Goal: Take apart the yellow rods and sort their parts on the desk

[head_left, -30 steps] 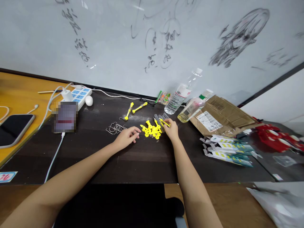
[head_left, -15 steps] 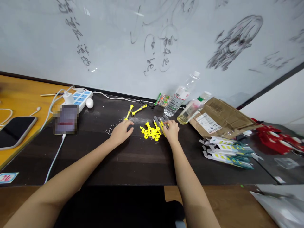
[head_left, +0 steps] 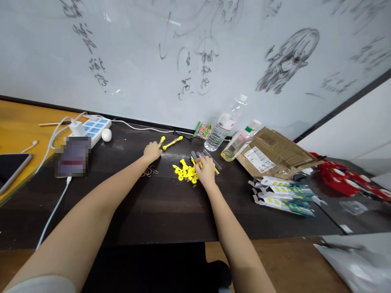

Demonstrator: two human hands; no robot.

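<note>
My left hand [head_left: 152,151] closes around the near end of a slim yellow-and-clear stick [head_left: 162,140], which lies partly hidden under the fingers. Beside it rests a second yellow stick [head_left: 172,143] of the same kind. Below that hand several bent metal wire hooks [head_left: 150,171] lie on the table. My right hand [head_left: 205,171] is curled, fingertips down, at the right edge of a heap of small yellow plastic parts [head_left: 184,170]. Clear tubes [head_left: 209,154] lie just behind its fingers. What the right fingertips pinch is hidden.
A water bottle [head_left: 219,132], a bottle of yellowish liquid [head_left: 240,143] and a snack packet [head_left: 203,130] stand along the whiteboard. A cardboard parcel [head_left: 270,152] and flattened cartons [head_left: 284,196] lie at right. A power strip [head_left: 96,129] and blurred-out phone [head_left: 73,156] are at left.
My left hand has moved forward from beside the wire hooks to the yellow stick and closed on it. My right hand has stayed by the tubes and yellow parts. The view has shifted slightly right.
</note>
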